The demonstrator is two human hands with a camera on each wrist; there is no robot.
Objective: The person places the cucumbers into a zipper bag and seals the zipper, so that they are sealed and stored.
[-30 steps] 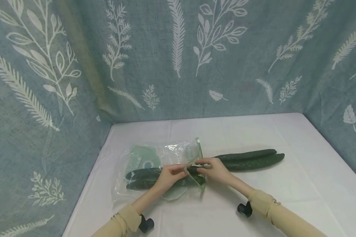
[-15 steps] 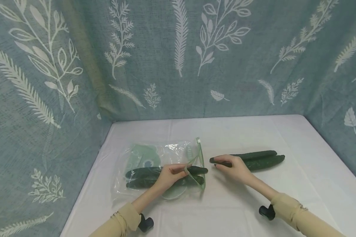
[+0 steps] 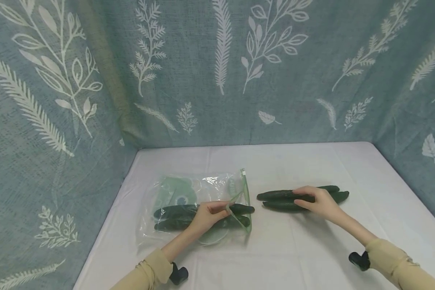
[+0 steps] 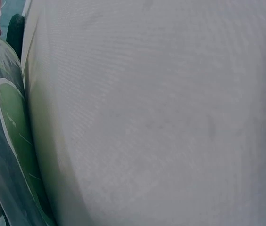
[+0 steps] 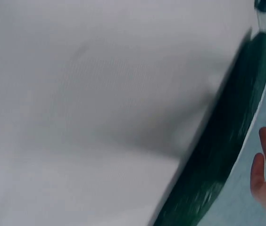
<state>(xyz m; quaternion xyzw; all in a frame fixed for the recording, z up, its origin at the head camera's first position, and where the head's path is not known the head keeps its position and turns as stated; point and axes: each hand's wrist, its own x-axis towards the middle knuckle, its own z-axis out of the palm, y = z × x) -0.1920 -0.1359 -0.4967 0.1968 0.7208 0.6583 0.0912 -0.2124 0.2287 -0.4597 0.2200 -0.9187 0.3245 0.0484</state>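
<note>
My left hand (image 3: 208,217) pinches the edge of the open mouth of a clear zip bag (image 3: 212,183) with green print and a green zip strip. Two long cucumbers lie in the bag, and the tip of the upper cucumber (image 3: 243,208) sticks out past the mouth. To the right, two more cucumbers lie side by side: a far cucumber (image 3: 275,195) and a near cucumber (image 3: 280,206). Over these is my right hand (image 3: 322,204), fingers and thumb spread apart. In the right wrist view its fingers look loose, beside the near cucumber (image 5: 218,132); contact cannot be told.
A white cloth covers the table (image 3: 275,257). Blue-green curtains (image 3: 203,112) with white leaf prints stand behind it and at both sides. A black wrist camera (image 3: 359,261) hangs at the right sleeve, another wrist camera (image 3: 179,275) at the left sleeve.
My right hand has let go of the upper cucumber at the bag's mouth and moved right, over the two loose cucumbers. My left hand stays at the bag's edge.
</note>
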